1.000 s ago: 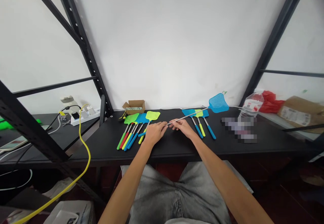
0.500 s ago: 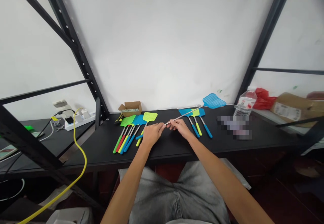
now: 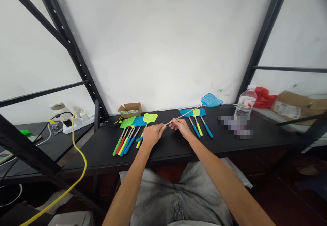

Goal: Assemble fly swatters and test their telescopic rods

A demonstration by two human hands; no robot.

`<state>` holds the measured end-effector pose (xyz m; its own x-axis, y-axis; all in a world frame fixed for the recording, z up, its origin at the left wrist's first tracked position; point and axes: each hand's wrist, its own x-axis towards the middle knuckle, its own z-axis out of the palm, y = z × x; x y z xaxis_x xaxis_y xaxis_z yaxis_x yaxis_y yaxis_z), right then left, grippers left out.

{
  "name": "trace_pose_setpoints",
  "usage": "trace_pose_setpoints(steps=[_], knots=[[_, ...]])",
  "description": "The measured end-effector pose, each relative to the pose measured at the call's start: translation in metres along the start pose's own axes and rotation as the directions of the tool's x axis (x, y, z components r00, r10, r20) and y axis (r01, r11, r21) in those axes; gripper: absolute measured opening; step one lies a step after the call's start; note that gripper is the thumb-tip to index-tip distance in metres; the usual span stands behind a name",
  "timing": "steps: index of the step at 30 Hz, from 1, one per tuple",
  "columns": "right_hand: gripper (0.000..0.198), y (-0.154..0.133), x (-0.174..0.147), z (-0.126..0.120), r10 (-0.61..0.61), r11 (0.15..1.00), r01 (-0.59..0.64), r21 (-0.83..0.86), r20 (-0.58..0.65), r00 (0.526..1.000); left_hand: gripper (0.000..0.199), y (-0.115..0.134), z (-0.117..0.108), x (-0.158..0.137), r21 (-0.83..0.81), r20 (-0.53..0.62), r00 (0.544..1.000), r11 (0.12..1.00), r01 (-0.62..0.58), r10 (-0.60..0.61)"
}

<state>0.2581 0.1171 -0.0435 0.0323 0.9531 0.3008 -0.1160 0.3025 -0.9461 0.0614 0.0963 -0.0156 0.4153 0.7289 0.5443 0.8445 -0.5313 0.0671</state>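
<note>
A fly swatter with a blue mesh head (image 3: 211, 100) is held slantwise above the table, its head up and to the right. My left hand (image 3: 152, 134) is closed around its lower part; a blue handle end pokes out left of that hand. Further up, my right hand (image 3: 182, 127) pinches the thin metal rod between its fingers. Left of my hands lie several fly swatters side by side, among them one with a yellow-green head (image 3: 150, 118) and one with a red handle (image 3: 119, 146). Three more, with blue and yellow handles (image 3: 199, 129), lie to the right.
On the black table (image 3: 168, 151) a small open cardboard box (image 3: 130, 109) stands at the back left. A clear plastic bottle (image 3: 245, 101) and a blurred patch are at the right. A power strip (image 3: 79, 122) and yellow cable (image 3: 83, 171) are left, beside black shelf posts.
The held swatter's blue head has come slightly left, a little closer to my hands. Both hands keep their grip. The whole view has shifted slightly.
</note>
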Motion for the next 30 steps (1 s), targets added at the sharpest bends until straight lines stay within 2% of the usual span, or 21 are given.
trace_pose_setpoints(steps=[10, 20, 26, 30], knots=[[0.046, 0.002, 0.001, 0.000, -0.028, 0.999, 0.024, -0.030, -0.119, 0.993, 0.043, 0.000, 0.000, 0.001, -0.008, 0.012, 1.000, 1.000, 0.006, -0.006], [0.045, 0.002, 0.002, -0.002, -0.025, 1.000, 0.028, 0.011, -0.229, 0.973, 0.043, -0.001, 0.003, 0.002, 0.005, 0.003, 1.000, 1.000, -0.001, 0.001], [0.043, 0.002, 0.006, -0.008, -0.004, 0.994, 0.048, 0.101, -0.398, 0.917, 0.042, -0.013, -0.002, -0.005, 0.035, 0.006, 1.000, 0.999, -0.016, 0.016], [0.041, 0.002, 0.005, -0.010, -0.005, 0.992, 0.054, 0.116, -0.390, 0.921, 0.042, -0.013, -0.002, -0.006, 0.043, -0.006, 1.000, 0.999, -0.030, 0.031]])
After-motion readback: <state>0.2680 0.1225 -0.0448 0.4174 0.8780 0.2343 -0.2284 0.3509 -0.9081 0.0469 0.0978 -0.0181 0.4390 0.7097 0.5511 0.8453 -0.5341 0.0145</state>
